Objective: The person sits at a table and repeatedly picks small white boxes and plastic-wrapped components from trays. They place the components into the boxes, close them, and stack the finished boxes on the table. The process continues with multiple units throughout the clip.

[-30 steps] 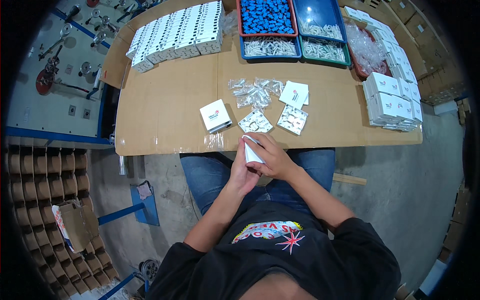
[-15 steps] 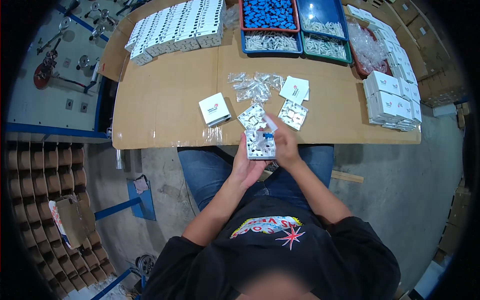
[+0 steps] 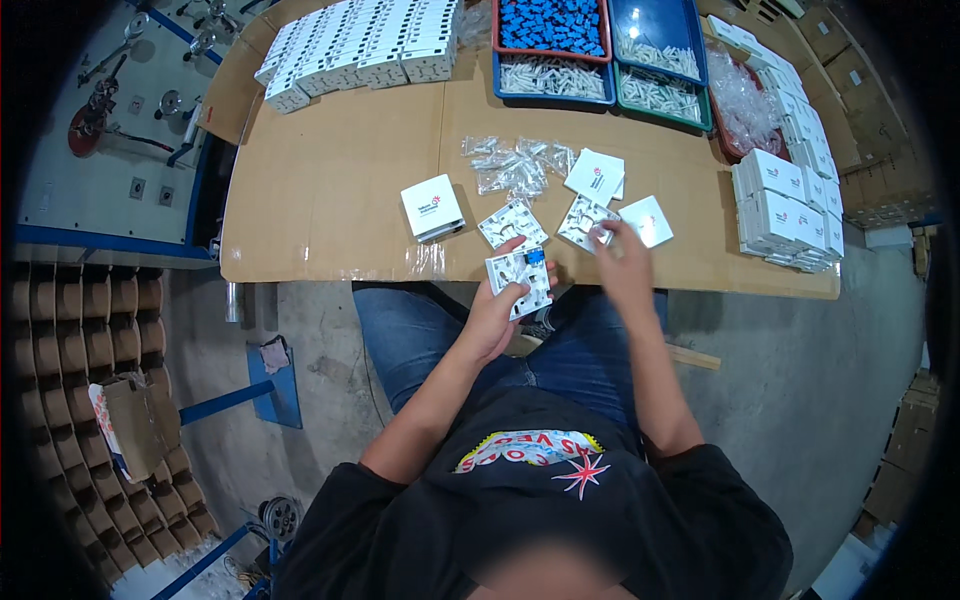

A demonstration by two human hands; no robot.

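Held by my left hand [image 3: 490,322] is an open white square plastic housing [image 3: 518,300], its thumb lying across the inside. A small blue block [image 3: 535,257] sits in the housing's upper corner. My right hand [image 3: 626,262] is over the edge of another open white housing [image 3: 580,222] on the table; motion blurs its fingers, so any grip is unclear. Beside that hand lies a plain white square cover [image 3: 650,222]. A third open housing [image 3: 512,222] rests just beyond my left hand. White covers with a small red mark [image 3: 597,174] lie farther back.
A closed white box [image 3: 432,208] stands left of the housings. Behind are small clear bags [image 3: 515,168]. Trays of blue blocks [image 3: 550,26] and white plugs [image 3: 555,80] line the far edge. Stacked white boxes fill the back left [image 3: 370,45] and right [image 3: 785,210].
My right hand has moved right from the held housing to the one on the table. A white cover now lies to the right. The held housing has turned slightly, its blue block more exposed.
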